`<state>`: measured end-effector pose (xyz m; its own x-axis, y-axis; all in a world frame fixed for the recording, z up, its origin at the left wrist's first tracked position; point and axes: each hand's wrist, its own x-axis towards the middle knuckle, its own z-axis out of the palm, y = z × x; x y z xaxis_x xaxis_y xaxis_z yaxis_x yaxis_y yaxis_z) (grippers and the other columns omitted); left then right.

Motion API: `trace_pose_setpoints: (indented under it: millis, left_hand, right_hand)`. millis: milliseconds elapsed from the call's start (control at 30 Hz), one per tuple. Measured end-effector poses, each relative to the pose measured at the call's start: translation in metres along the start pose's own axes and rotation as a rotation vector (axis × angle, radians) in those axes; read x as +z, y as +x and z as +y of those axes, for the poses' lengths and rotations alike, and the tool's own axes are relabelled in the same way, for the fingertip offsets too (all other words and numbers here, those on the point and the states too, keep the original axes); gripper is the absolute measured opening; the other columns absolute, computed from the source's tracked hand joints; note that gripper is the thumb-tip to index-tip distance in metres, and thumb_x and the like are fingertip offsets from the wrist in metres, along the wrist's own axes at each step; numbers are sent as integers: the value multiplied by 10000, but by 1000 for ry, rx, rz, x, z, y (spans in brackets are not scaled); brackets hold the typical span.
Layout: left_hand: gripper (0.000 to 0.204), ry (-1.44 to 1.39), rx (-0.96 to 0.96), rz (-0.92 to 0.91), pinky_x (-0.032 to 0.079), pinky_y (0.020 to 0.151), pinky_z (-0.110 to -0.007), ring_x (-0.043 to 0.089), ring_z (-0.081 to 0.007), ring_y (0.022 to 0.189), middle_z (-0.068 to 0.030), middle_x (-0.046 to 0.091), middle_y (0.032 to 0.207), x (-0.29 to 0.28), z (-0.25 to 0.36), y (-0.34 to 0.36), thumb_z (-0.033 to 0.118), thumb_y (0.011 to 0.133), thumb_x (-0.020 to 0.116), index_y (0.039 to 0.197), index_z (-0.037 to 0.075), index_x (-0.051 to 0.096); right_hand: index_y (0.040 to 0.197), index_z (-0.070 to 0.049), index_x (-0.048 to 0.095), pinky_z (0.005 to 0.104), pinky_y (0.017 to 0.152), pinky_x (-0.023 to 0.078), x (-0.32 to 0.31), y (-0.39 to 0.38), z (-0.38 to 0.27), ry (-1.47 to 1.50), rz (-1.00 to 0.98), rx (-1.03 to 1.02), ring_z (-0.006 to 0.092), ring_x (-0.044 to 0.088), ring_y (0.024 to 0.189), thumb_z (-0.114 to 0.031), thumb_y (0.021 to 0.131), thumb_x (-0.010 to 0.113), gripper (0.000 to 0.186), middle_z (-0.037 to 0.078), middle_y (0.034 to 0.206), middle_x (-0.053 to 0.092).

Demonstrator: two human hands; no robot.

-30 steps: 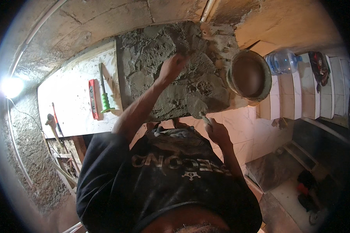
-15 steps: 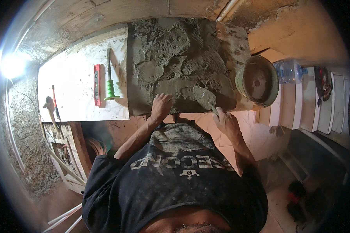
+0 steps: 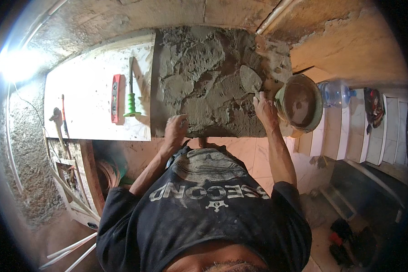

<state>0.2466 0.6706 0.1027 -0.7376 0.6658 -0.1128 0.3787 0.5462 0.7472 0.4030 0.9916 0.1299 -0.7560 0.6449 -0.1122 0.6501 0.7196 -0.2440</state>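
Note:
A bed of wet grey mortar [image 3: 199, 86] covers the counter in front of me, its surface rough and ridged. My right hand [image 3: 266, 111] is closed round the handle of a trowel [image 3: 250, 79], most of the handle hidden under my fingers. The trowel's mortar-coated blade lies at the right part of the bed, pointing away from me. My left hand [image 3: 175, 129] is at the near left edge of the mortar, its fingers curled in and nothing seen in them. Close to the right of my right hand stands a bucket [image 3: 319, 97] with murky brownish liquid inside.
Left of the mortar lies a white slab [image 3: 88, 97] bearing a red spirit level [image 3: 115, 99], a green-handled chisel [image 3: 131, 97] and a hammer [image 3: 56, 119]. Beyond the bucket are a clear blue plastic bottle [image 3: 333, 94] and white-edged steps [image 3: 344, 129]. A bright lamp [image 3: 20, 63] shines at far left.
My right hand has carried the trowel away from me and slightly right, from the near edge of the mortar. My left hand has shifted left along the edge, its fingers now more curled.

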Motion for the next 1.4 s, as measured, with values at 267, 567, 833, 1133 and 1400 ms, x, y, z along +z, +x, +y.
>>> trace_pose_setpoints:
  millis: [267, 567, 833, 1133, 1400]
  left_hand:
    - [309, -279, -213, 413, 493, 747, -318, 614, -210, 887, -109, 630, 1027, -72, -74, -1, 127, 860, 588, 1162, 78, 541]
    - [423, -187, -241, 290, 549, 600, -318, 628, -247, 823, -161, 588, 1113, -135, -79, 59, 223, 866, 607, 1230, 61, 466]
    - [406, -339, -75, 299, 521, 624, -299, 635, -215, 842, -165, 614, 1005, -129, -76, 3, 160, 872, 589, 1241, 43, 468]
    - [364, -17, 229, 286, 442, 895, -412, 520, -361, 1074, -186, 523, 1155, -94, -103, -40, 73, 847, 583, 1198, 42, 492]
    - [455, 370, 362, 181, 388, 908, -465, 456, -396, 1072, -207, 474, 1168, -76, -158, -20, 143, 817, 599, 1238, 46, 456]
  right_hand:
    - [1087, -30, 457, 397, 453, 466, 39, 0, -78, 579, -162, 62, 257, 595, 536, -349, 901, 464, 369, 162, 705, 583]
    - [1185, 23, 428, 504, 708, 464, 59, 111, -38, 196, -102, 66, 452, 590, 805, -342, 902, 442, 462, 275, 868, 609]
    - [1278, 33, 389, 506, 796, 451, -6, 79, -79, 320, -216, 319, 429, 576, 928, -324, 904, 425, 519, 288, 1111, 548]
    - [1294, 29, 396, 478, 927, 414, 12, 70, -69, 3, -56, 200, 420, 517, 1087, -366, 915, 358, 549, 260, 1230, 503]
    - [1328, -18, 359, 480, 786, 467, 28, 114, 16, 124, -195, 527, 362, 579, 937, -367, 948, 305, 519, 208, 1080, 571]
